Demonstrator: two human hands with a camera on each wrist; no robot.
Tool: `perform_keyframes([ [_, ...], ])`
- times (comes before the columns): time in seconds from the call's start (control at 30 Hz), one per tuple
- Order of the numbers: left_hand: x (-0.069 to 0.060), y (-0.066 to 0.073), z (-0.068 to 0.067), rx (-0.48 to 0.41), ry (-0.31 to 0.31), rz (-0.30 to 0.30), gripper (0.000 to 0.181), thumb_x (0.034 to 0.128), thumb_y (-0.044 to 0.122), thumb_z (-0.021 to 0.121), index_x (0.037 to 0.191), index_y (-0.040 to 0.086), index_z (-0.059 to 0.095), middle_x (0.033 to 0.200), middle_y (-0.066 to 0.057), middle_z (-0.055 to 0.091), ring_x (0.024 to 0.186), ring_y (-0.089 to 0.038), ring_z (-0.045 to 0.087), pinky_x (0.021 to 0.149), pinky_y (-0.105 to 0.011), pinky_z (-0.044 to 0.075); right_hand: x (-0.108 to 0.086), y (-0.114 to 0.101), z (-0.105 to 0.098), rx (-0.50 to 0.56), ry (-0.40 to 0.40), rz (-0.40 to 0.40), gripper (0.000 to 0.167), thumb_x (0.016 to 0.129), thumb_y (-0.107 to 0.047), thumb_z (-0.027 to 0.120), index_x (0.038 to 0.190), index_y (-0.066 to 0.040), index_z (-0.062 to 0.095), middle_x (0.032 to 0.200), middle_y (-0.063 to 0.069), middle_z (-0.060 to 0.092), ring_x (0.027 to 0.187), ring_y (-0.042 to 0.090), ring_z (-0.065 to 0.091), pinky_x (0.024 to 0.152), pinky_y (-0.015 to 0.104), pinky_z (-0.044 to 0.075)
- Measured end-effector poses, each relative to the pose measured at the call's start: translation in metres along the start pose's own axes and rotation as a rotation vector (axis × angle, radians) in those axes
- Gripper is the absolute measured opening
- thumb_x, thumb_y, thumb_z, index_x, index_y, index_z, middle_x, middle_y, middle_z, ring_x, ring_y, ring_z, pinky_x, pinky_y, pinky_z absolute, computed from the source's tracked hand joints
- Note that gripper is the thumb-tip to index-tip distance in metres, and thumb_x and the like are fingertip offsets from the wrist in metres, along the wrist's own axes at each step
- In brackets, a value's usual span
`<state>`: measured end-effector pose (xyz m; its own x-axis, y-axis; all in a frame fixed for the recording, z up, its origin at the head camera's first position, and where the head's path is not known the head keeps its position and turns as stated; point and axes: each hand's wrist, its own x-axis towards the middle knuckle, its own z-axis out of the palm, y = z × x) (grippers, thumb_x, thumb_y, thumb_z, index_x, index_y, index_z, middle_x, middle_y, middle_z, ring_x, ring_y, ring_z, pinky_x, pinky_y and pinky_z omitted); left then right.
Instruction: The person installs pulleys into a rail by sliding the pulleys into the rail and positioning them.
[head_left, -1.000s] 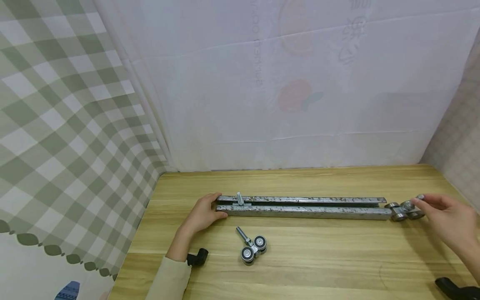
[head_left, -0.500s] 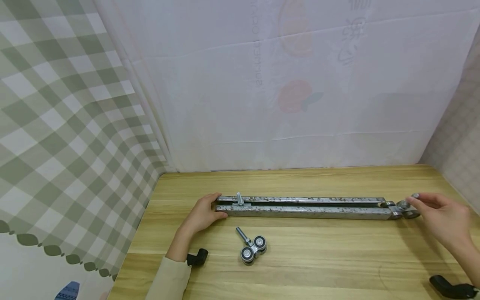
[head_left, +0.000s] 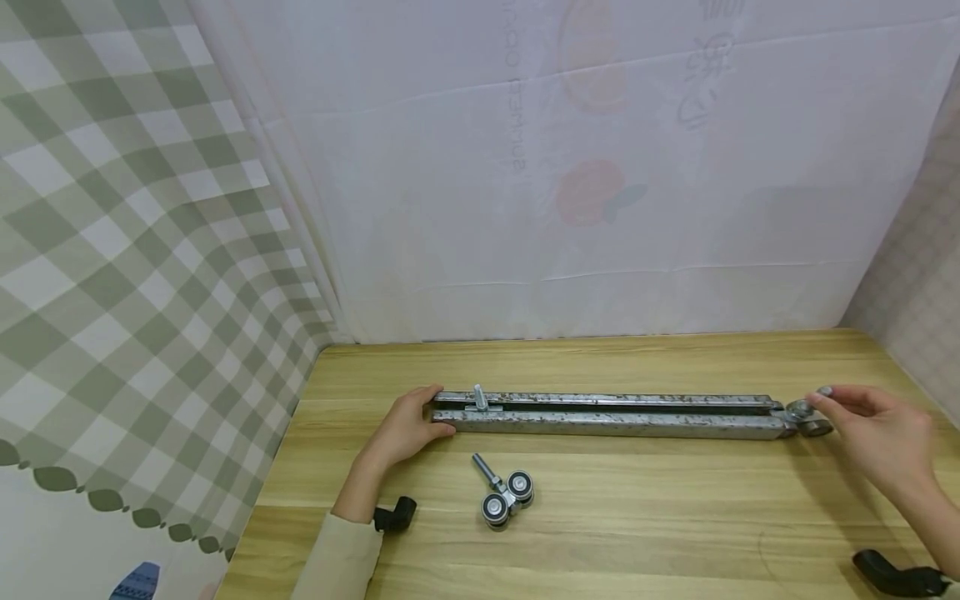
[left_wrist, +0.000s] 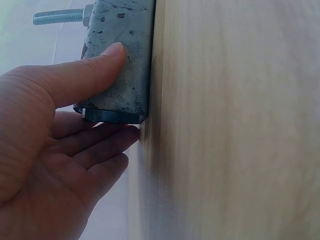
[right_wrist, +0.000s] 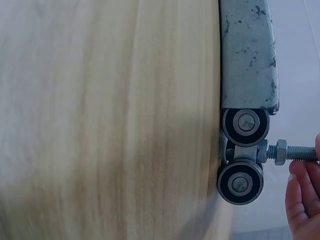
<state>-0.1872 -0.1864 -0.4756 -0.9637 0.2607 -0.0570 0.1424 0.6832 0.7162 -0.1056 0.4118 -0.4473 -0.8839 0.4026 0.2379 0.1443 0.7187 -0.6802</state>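
**Little cart (right_wrist: 241,156) goes into the metal rail (head_left: 607,426)**

A person's 2 hands are at the 2 ends of a long, scratched metal rail. The rail lies flat on the wooden worktop (head_left: 637,525), with its long slot facing up.

The left hand (head_left: 405,429) grips the left end, with the thumb on the near side and a finger on the far side. Close to that hand, a bolt (head_left: 480,398) sticks up from the slot.

The right hand (head_left: 888,433) pinches the top of the bolt on the little cart. The cart is at the right end of the rail. From the side, 2 of its wheels show: the front wheel is partly inside the rail, and the back wheel is outside.

Another cart (head_left: 506,500) lies on its side nearer the person, apart from the rail, and its bolt points up and left. A white cloth (head_left: 450,192) hangs behind the worktop, and a green checked cloth (head_left: 135,208) hangs on the left.
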Motion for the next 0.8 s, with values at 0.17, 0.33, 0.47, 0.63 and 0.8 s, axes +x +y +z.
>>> perform_keyframes([
  [0.17, 0.0, 0.0, 0.0, 0.005, 0.001, 0.002, 0.079, 0.0877, 0.021, 0.088, 0.153, -0.003, 0.05, 0.152, -0.022, 0.053, 0.145, -0.04, 0.045, 0.121, -0.054, 0.036, 0.0, -0.004, 0.004, 0.025, 0.009, -0.019, 0.041, 0.097, -0.019, 0.077, 0.115, 0.017, 0.068, 0.075, -0.052, 0.045, 0.063, -0.023, 0.046, 0.048, 0.011, 0.043],
  [0.33, 0.001, 0.0, 0.0, 0.013, -0.004, 0.002, 0.08, 0.088, 0.021, 0.088, 0.153, -0.003, 0.049, 0.153, -0.023, 0.052, 0.145, -0.04, 0.044, 0.121, -0.053, 0.036, -0.002, -0.006, 0.006, 0.053, -0.015, -0.01, 0.037, 0.097, -0.021, 0.077, 0.11, 0.012, 0.07, 0.075, -0.049, 0.05, 0.064, -0.021, 0.049, 0.049, 0.013, 0.044],
  [0.47, 0.001, 0.0, -0.001, 0.012, -0.006, 0.002, 0.08, 0.0878, 0.021, 0.088, 0.153, -0.003, 0.049, 0.153, -0.023, 0.052, 0.145, -0.04, 0.044, 0.121, -0.053, 0.036, -0.002, -0.007, 0.007, 0.056, -0.035, -0.005, 0.039, 0.098, -0.024, 0.077, 0.111, 0.012, 0.07, 0.075, -0.048, 0.05, 0.065, -0.02, 0.05, 0.049, 0.014, 0.044],
  [0.63, 0.0, -0.001, 0.0, 0.011, -0.009, 0.011, 0.08, 0.0873, 0.021, 0.088, 0.153, -0.004, 0.049, 0.152, -0.024, 0.053, 0.145, -0.041, 0.045, 0.121, -0.054, 0.036, -0.004, -0.009, 0.007, 0.056, -0.048, -0.02, 0.038, 0.097, -0.025, 0.078, 0.111, 0.01, 0.071, 0.076, -0.047, 0.051, 0.066, -0.02, 0.051, 0.05, 0.014, 0.045],
  [0.8, 0.001, -0.002, 0.0, 0.012, -0.005, 0.012, 0.08, 0.0868, 0.021, 0.089, 0.152, -0.004, 0.05, 0.152, -0.023, 0.053, 0.144, -0.04, 0.046, 0.121, -0.053, 0.036, -0.004, -0.011, 0.009, 0.078, -0.053, -0.03, 0.022, 0.095, -0.025, 0.08, 0.101, -0.004, 0.074, 0.075, -0.044, 0.055, 0.066, -0.018, 0.054, 0.051, 0.013, 0.045],
])
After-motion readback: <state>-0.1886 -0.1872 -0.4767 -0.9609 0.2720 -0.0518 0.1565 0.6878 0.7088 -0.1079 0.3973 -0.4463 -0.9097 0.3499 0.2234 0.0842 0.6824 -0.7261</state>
